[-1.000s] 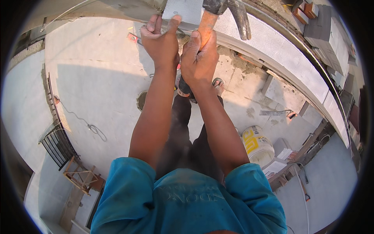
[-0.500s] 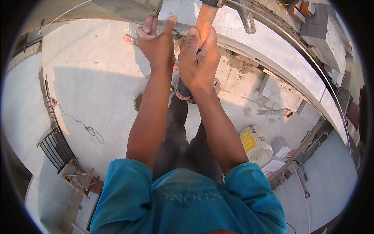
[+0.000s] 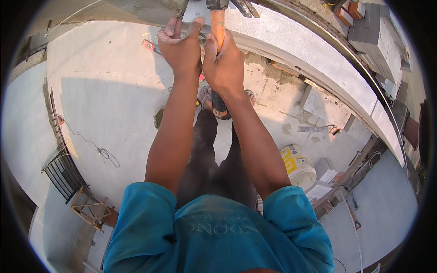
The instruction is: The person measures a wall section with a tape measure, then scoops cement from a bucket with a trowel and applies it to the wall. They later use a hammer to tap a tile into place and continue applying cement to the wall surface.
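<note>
A claw hammer with an orange handle and a black grip is held in my right hand, fingers wrapped around it. Its dark head is over the pale block course at the top, partly cut off by the frame edge; I cannot tell whether it touches the block. Just left of it, my left hand is at the block's near edge, beside the grey wall end. The left thumb rests against the block and the other fingers stretch up, apart from the thumb.
Stacked grey blocks stand at the upper right. A white and yellow bucket sits on the floor at the right, near loose blocks and a saw-like blade. A red level lies at the upper left, a coiled cable at the left.
The hammer and my right hand have swung left, bringing the hammer's head closer to my left hand. My left hand has stayed almost in place at the block's edge.
</note>
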{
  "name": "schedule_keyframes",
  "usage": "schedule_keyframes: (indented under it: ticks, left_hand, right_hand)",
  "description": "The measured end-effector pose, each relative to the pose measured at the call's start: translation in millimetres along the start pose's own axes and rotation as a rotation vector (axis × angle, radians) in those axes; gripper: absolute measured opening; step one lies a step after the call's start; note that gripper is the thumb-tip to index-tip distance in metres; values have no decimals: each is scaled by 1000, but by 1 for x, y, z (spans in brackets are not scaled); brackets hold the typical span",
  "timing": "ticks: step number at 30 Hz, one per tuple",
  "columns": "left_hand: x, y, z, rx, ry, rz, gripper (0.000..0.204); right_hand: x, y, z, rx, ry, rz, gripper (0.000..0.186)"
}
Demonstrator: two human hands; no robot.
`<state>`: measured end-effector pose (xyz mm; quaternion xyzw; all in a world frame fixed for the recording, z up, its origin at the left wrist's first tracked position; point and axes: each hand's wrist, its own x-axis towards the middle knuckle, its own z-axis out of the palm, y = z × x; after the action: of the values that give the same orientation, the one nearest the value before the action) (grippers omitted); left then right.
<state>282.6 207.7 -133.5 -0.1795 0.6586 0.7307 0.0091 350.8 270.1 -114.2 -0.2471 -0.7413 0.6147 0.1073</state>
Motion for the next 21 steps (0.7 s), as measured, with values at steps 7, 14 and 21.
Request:
schedule_keyframes:
  ticks: [7, 14, 21]
  left_hand:
    - [-1, -4, 1, -16, -11, 63, 55]
    - [0, -2, 3, -8, 0, 70, 57]
    - [-4, -8, 2, 149, 45, 166, 48]
  right_hand:
    - [-5, -13, -2, 140, 125, -10, 22]
    - [-8, -18, -7, 186, 108, 6, 25]
    - [-4, -2, -16, 183, -62, 172, 28]
